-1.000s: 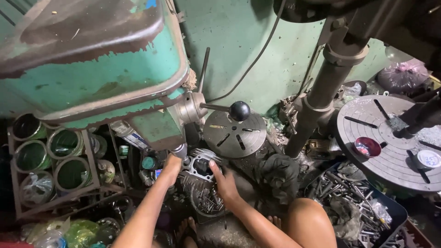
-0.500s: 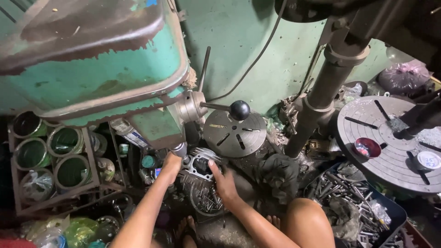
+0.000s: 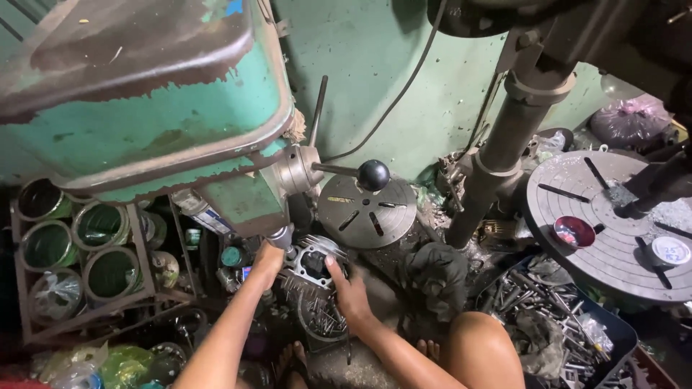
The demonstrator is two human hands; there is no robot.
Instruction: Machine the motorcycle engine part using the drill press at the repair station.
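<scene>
View from above my head, looking down between two drill presses. My left hand (image 3: 268,261) is closed around the near left side of a finned metal engine cylinder (image 3: 311,265), close under the drill chuck (image 3: 281,236) of the green drill press (image 3: 144,108). My right hand (image 3: 351,289) lies on the cylinder's right side, fingers spread and pressed flat against the fins, thumb reaching toward the round bore at its centre. Both hands therefore clamp the part from opposite sides; I judge this hold is meant to keep it from turning or sliding beneath the spindle.

The cylinder rests low, just in front of the round slotted table (image 3: 367,211) of that press, with the bore facing upward. The feed lever with its black ball knob (image 3: 374,175) juts to the right above the table, free of either hand.

A second, larger slotted table (image 3: 613,216) stands well apart on the right; it carries a small red dish (image 3: 574,232) and a white cap (image 3: 670,251). Its grey column (image 3: 497,166) rises between the two tables. A rack of green-rimmed tins (image 3: 72,245) stands on the left, and a tray of loose metal bits (image 3: 548,302) lies beside my bare knee (image 3: 483,349). A dark rag (image 3: 436,270) is heaped near my right wrist.
</scene>
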